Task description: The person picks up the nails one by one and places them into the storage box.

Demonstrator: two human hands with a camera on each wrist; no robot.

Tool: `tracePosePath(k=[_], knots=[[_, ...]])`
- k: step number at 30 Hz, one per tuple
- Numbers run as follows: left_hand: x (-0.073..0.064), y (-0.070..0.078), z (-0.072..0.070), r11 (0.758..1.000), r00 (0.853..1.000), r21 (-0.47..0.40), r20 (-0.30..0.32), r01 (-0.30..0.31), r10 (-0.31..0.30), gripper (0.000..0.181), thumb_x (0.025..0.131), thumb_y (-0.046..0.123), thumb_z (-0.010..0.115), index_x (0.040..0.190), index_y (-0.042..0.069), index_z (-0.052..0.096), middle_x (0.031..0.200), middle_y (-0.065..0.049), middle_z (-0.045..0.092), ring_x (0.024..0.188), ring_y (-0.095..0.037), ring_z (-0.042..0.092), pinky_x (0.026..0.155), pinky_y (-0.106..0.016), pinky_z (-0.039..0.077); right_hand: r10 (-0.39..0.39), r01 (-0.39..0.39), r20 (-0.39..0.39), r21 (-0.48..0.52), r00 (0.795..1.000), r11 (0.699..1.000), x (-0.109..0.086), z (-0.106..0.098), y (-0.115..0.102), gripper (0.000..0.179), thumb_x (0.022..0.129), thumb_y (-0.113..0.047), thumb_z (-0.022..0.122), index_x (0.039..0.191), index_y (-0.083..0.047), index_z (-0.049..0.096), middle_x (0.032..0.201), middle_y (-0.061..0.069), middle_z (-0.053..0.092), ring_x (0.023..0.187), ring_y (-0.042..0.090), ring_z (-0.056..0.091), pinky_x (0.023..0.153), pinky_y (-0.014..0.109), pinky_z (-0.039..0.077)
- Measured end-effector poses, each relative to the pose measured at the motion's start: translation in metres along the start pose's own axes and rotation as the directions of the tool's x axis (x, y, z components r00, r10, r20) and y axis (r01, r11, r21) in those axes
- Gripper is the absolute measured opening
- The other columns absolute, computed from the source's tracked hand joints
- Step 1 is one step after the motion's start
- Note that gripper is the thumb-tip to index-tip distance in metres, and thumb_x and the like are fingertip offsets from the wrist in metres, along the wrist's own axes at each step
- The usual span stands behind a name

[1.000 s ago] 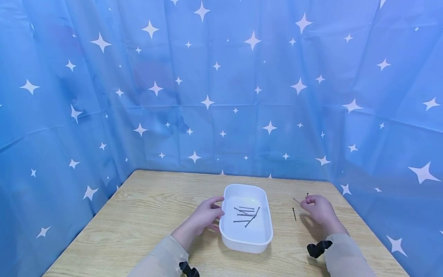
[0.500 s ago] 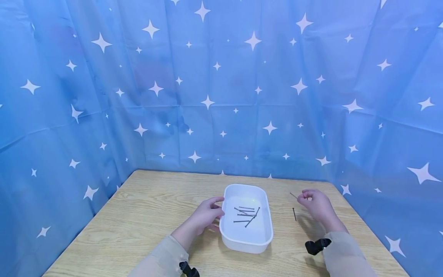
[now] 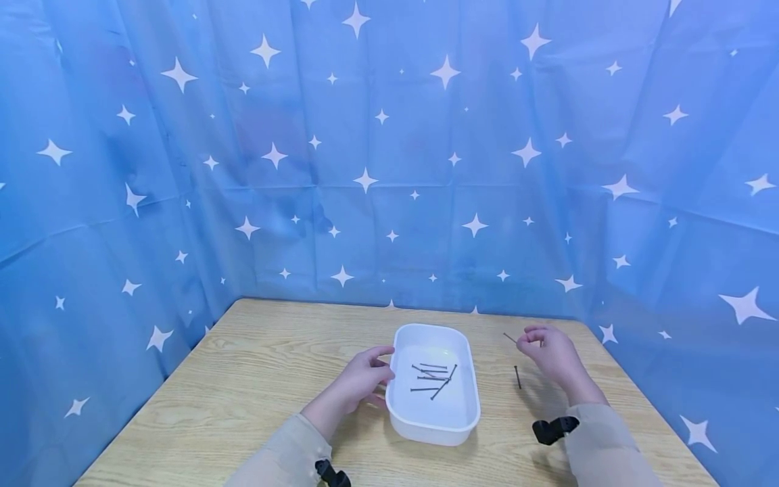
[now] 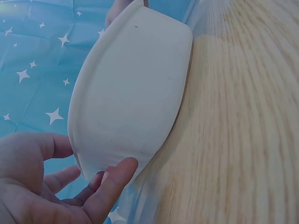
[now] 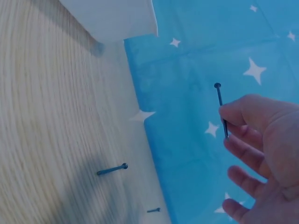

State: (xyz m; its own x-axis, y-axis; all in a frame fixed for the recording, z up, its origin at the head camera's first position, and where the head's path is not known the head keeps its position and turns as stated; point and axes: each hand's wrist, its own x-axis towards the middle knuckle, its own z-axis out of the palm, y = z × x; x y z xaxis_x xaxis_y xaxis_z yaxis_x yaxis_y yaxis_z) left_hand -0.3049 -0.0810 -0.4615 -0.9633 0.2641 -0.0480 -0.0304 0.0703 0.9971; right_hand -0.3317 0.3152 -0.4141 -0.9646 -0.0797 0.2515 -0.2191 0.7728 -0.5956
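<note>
My right hand (image 3: 552, 355) pinches a dark nail (image 3: 510, 337) between thumb and index finger, raised over the table's right side. In the right wrist view the nail (image 5: 219, 96) has its head upward, and the other fingers are spread loosely. A white plastic tray (image 3: 433, 436) stands left of that hand, with several nails (image 3: 433, 377) lying crosswise inside. At the tray's left side is my left hand (image 3: 359, 379). The left wrist view has its relaxed fingers and thumb (image 4: 122, 173) against the tray's outer wall (image 4: 135, 84).
A loose nail (image 3: 517, 377) lies between the tray and my right hand. Another small nail (image 5: 153, 210) lies farther off, mostly hidden by that hand in the head view. The wooden table (image 3: 243, 379) ends at a blue star-patterned curtain (image 3: 365, 135).
My right hand has moved slightly left and up, carrying the pinched nail toward the tray. The left hand, the tray and its nails have stayed in place.
</note>
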Motion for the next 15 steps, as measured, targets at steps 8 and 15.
tracePosePath(k=[8,15], knots=[[0.0,-0.001,0.0,1.0,1.0,0.009,-0.004,-0.001,0.002,0.066,0.089,0.007,0.066,0.152,0.008,0.046,0.119,-0.021,0.06,0.091,-0.031,0.064,0.06,-0.047,0.064,-0.056,0.055,-0.026,-0.025,0.998,0.998,0.003,0.001,-0.012,0.02,0.1,-0.021,0.064,0.098,-0.004,0.074,0.141,0.027,0.053,0.135,0.052,0.038,0.104,0.067,0.04],[0.001,-0.002,0.0,1.0,1.0,0.003,-0.002,-0.003,0.003,0.067,0.089,0.006,0.066,0.152,0.007,0.046,0.12,-0.022,0.06,0.091,-0.031,0.064,0.061,-0.048,0.064,-0.104,0.102,-0.056,-0.035,0.993,0.994,0.005,0.001,-0.024,0.017,0.098,-0.019,0.067,0.093,-0.004,0.074,0.136,0.026,0.057,0.128,0.051,0.045,0.102,0.066,0.042]])
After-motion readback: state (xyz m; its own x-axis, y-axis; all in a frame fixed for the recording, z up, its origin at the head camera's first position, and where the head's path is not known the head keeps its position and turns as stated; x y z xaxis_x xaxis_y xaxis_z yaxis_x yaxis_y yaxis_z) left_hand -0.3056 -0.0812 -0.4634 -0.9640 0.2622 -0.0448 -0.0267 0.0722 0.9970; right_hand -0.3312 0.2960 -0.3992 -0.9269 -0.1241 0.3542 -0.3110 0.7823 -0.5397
